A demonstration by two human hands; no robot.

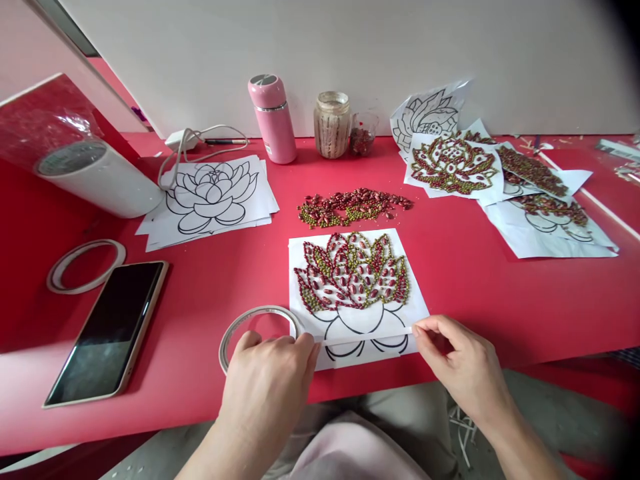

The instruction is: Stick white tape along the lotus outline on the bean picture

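Observation:
A sheet with a lotus outline lies before me, its upper petals covered with red and green beans and its lower petals bare. My left hand is closed on a roll of tape at the sheet's lower left; its fingertips are partly hidden. From there a narrow strip of tape stretches across the lower petals. At the sheet's right edge my right hand pinches the strip's far end between thumb and forefinger. The strip looks taut and close to the paper; I cannot tell whether it touches.
Loose beans are heaped behind the sheet. Left are lotus printouts, a phone, another tape roll and a white cylinder. Behind stand a pink flask, a jar and a cup. Bean-covered sheets lie right.

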